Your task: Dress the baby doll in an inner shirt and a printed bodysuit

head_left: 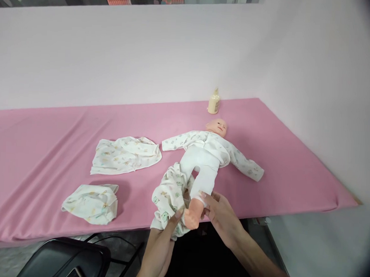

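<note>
Doll (207, 156) lies on its back near the tabletop's (48, 148) front edge, feet toward you. Your left hand (162, 240) pinches the printed pants (169, 195), w/ right hand (220, 214) fingers closed on the bare foot (192, 216), probably just the ankle.

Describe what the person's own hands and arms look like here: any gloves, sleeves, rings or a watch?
Both are bare. The left hand and the right hand wear no gloves, and no ring shows on the visible fingers. The forearms run uncovered to the picture's bottom edge, with no sleeve, watch or bracelet in sight. The fingers are slim, with short plain nails.
</note>
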### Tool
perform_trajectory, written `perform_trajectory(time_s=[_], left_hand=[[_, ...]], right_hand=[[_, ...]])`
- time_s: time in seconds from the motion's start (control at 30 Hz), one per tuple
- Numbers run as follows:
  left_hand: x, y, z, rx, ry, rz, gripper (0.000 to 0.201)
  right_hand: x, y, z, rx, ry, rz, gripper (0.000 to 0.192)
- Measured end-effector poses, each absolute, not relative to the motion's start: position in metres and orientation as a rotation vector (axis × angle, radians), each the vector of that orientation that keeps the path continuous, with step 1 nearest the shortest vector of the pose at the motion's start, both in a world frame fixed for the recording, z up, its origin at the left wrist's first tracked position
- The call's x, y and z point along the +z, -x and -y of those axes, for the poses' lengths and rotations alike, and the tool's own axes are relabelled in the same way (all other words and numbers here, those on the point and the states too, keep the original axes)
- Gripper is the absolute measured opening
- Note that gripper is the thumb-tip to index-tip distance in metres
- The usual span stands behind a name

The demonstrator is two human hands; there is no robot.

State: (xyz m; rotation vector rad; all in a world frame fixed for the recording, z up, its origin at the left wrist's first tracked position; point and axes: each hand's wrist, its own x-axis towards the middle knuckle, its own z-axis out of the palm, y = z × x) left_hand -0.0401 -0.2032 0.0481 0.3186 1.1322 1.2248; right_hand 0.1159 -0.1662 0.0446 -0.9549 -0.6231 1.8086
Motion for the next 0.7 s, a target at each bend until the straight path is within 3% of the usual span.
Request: perform_trajectory(time_s=[0.23, 0.4, 0.7], left_hand=[[0.079, 0.05, 0.215, 1.177, -0.128, -1.18, 0.064], [0.097, 0.052, 0.223, 1.175, -0.113, -1.226, 0.069], [0.073, 0.041, 0.224, 1.218, -0.102, -1.234, 0.071]], right_hand=[[0.042, -0.108, 0.163, 1.711, 1.023, 0.645, 0.027], [0.028, -0.099, 0.165, 1.628, 1.087, 0.649, 0.032], [0.021, -0.095, 0.167, 1.508, 1.16, 0.663, 0.042]])
